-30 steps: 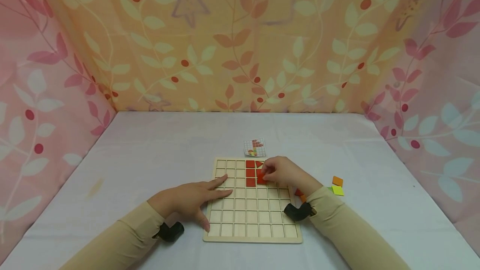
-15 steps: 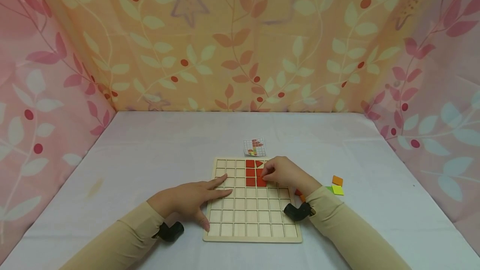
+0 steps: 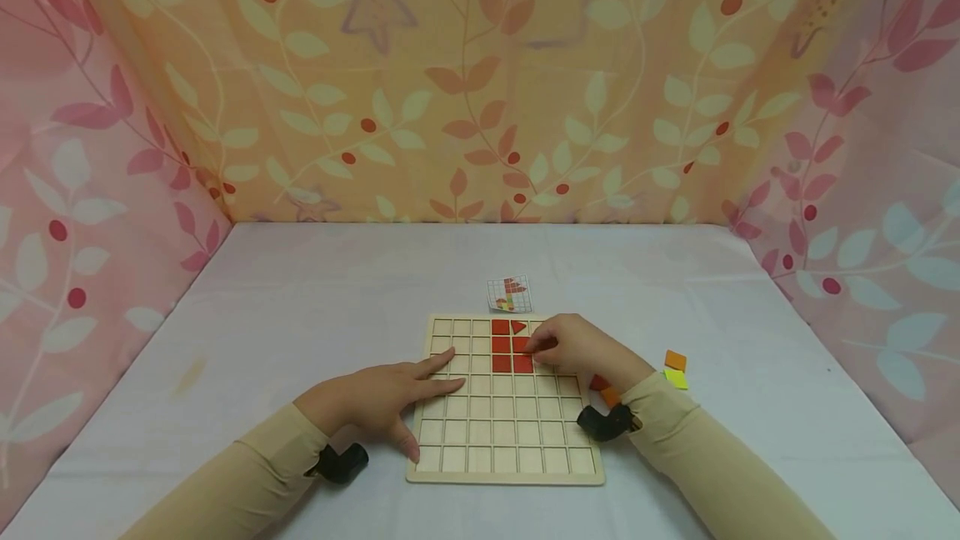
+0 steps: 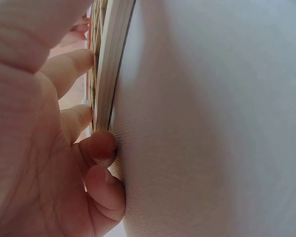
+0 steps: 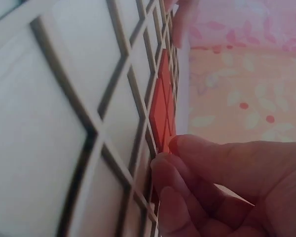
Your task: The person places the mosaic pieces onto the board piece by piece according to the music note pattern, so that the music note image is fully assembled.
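A wooden grid board (image 3: 480,433) lies on the table; red squares (image 3: 501,364) and a red triangle (image 3: 518,327) sit in its upper cells. My left hand (image 3: 378,397) rests spread on its left edge; in the left wrist view the fingers (image 4: 102,145) lie along the board's side. At the red squares' right edge is my right hand (image 3: 573,347), fingers bent. The right wrist view has its thumb and index fingertips (image 5: 173,146) close together against a red piece (image 5: 160,116); whether they pinch it cannot be told.
A small printed pattern card (image 3: 510,295) lies just behind the board. Right of the board are orange (image 3: 676,360) and yellow (image 3: 676,379) pieces, with red (image 3: 598,382) and orange (image 3: 611,397) ones near the right wrist. Patterned cloth (image 3: 480,82) stands behind the table.
The lower right red square, tilted under my right fingers a second ago, now lies flat in its cell. My right hand has shifted slightly right; my left hand has stayed put.
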`<state>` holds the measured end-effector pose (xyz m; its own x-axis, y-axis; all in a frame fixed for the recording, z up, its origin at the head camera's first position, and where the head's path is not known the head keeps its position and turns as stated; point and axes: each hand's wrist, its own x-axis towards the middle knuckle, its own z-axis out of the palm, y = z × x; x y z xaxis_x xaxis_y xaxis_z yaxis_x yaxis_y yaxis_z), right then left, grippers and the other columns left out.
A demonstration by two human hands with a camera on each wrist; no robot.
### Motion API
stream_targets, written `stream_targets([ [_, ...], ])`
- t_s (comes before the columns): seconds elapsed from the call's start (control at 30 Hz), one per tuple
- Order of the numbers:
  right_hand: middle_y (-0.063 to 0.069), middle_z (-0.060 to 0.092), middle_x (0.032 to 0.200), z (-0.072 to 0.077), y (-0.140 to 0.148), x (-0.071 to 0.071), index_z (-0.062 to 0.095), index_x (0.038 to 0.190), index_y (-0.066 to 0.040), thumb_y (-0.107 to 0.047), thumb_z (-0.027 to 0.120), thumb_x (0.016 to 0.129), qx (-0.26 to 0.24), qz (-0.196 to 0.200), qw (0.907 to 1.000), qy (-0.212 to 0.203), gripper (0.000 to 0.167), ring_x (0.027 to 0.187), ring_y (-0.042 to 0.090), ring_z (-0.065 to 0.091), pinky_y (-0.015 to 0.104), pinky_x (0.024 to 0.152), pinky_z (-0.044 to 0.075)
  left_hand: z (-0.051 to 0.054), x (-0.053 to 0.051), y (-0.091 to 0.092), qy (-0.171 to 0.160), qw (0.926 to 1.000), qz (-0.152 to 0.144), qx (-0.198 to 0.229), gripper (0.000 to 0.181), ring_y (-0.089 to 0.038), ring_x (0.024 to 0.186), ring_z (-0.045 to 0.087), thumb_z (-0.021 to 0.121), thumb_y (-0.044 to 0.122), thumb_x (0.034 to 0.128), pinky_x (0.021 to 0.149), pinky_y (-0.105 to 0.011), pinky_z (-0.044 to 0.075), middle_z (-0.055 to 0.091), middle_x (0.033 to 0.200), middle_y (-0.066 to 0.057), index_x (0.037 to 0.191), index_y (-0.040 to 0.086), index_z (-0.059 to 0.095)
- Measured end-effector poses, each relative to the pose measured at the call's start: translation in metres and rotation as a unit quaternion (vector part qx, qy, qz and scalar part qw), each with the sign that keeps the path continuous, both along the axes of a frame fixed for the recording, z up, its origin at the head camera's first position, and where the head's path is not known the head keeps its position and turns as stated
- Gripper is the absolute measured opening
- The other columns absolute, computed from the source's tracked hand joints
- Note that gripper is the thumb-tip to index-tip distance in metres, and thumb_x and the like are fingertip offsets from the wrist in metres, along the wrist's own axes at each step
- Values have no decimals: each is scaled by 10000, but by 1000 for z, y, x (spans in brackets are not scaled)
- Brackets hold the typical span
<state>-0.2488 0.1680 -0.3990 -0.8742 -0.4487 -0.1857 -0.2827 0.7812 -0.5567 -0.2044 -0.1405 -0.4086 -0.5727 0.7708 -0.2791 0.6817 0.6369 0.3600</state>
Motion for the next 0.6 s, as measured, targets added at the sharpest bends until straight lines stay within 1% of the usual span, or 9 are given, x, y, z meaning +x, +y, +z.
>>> stream_targets([
  [0.07, -88, 643, 906, 2, 5, 1, 718, 878, -205, -127, 670, 826, -30, -66, 10000, -49, 106, 853, 110, 529, 327, 792, 442, 0, 0, 0, -15, 10000, 15, 5, 973, -241, 1364, 207, 632, 659, 621, 1030, -450, 290, -26, 1542, 30, 1445, 376, 199],
  [0.13, -75, 641, 903, 4, 12, 2, 715, 880, -207, -120, 665, 828, -108, -173, 9997, -125, 113, 823, 128, 525, 322, 743, 448, 0, 0, 0, -22, 10000, 27, 3, 974, -242, 1366, 204, 633, 658, 619, 1032, -451, 288, -27, 1542, 32, 1444, 379, 198],
  [0.3, -46, 639, 915, 11, 29, 6, 713, 891, -178, -128, 665, 831, -148, -206, 9996, -113, 91, 797, 151, 515, 309, 685, 448, 0, 0, 0, -26, 10000, 14, 20, 977, -241, 1368, 196, 635, 655, 618, 1034, -448, 285, -25, 1543, 24, 1446, 371, 200],
  [0.37, -52, 637, 909, 13, 37, 7, 713, 886, -173, -139, 670, 829, -82, -207, 9997, -37, 79, 810, 145, 513, 308, 710, 446, 0, -1, 0, -38, 10000, 12, 30, 978, -240, 1369, 193, 638, 653, 618, 1035, -447, 284, -26, 1543, 24, 1446, 370, 201],
  [0.43, -50, 635, 907, 14, 44, 9, 713, 882, -176, -148, 678, 823, -8, -259, 9997, -32, 74, 808, 151, 514, 312, 708, 452, 0, -1, 0, -50, 10000, 17, 34, 977, -239, 1370, 192, 639, 654, 617, 1035, -447, 284, -25, 1543, 27, 1444, 375, 201],
  [0.6, -33, 636, 910, 17, 64, 14, 714, 903, -174, -149, 678, 820, 65, -551, 9982, -243, 93, 798, 165, 516, 298, 679, 461, -1, -1, 0, -83, 9999, 63, 11, 978, -237, 1370, 191, 633, 662, 610, 1037, -449, 280, -33, 1541, 42, 1440, 394, 190],
])
